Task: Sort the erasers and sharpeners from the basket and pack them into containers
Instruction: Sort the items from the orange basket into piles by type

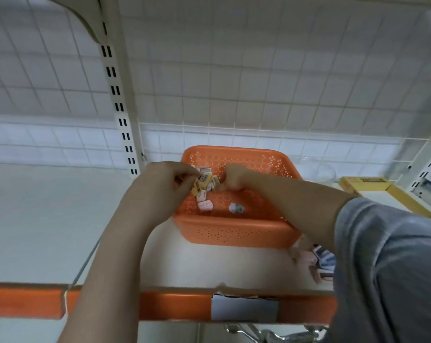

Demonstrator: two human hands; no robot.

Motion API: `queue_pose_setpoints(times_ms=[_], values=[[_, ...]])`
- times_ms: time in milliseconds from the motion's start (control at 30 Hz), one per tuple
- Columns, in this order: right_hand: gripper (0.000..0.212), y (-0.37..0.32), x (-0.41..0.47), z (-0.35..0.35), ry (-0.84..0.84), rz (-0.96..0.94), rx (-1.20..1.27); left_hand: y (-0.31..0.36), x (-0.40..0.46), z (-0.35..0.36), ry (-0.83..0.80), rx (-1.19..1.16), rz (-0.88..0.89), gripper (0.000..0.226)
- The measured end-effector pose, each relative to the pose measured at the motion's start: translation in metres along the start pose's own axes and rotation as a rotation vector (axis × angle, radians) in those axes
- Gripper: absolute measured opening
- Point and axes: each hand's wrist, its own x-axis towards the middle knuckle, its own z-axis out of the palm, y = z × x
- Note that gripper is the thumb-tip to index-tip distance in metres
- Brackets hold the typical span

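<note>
Centrally, an orange perforated basket (236,231) sits on a pale shelf (36,231), and everything else can be placed from it. Both hands reach over its left and rear parts. The left hand (165,184) hovers at the basket's left rim, its fingers (184,178) curled and pinching a yellow eraser (204,179) with a dark printed label. The right hand (234,178) is inside the basket just right of that eraser, its fingers bent down among the small packets; whether they grip anything cannot be told, since the knuckles hide the tips.

Under and between the hands lies a small cluster of yellow and pink erasers (204,201) against the basket's left wall. 1 pale wrapped piece (235,208) lies apart from them on the basket floor, nearer the front wall.

The right forearm crosses above the basket's right half and hides part of its right rim; a grey sleeve (388,268) fills the space to the basket's right front. Partly behind that arm, just right of the basket's front corner, several pink and dark packets (313,259) rest on the shelf. Behind the basket's right rear corner stands a clear bowl (318,172), and right of that a yellow box (365,183). A white wire grid (259,95) rises behind the basket, with a slotted upright post (118,100) to its left rear. An orange edge strip (23,303) runs along the shelf front below the basket.
</note>
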Motion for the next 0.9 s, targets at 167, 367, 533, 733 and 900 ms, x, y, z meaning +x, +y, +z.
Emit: queue_pose_setpoints(times_ms=[167, 367, 533, 733, 900], values=[[0.017, -0.002, -0.004, -0.006, -0.017, 0.093, 0.246, 0.0, 0.029, -0.005, -0.07, 0.097, 0.059, 0.02], [0.016, 0.03, -0.049, -0.044, 0.207, 0.185, 0.394, 0.003, 0.1, 0.029, -0.322, 0.377, 0.165, 0.021], [0.014, 0.05, -0.116, -0.056, 0.458, 0.105, 0.84, 0.003, 0.125, 0.071, -0.525, 0.65, 0.173, 0.017], [0.012, 0.055, -0.175, -0.03, 0.631, 0.086, 1.109, 0.003, 0.131, 0.09, -0.512, 0.796, 0.12, 0.03], [0.013, 0.047, -0.191, -0.012, 0.761, 0.136, 1.094, 0.007, 0.123, 0.091, -0.46, 0.793, 0.1, 0.025]])
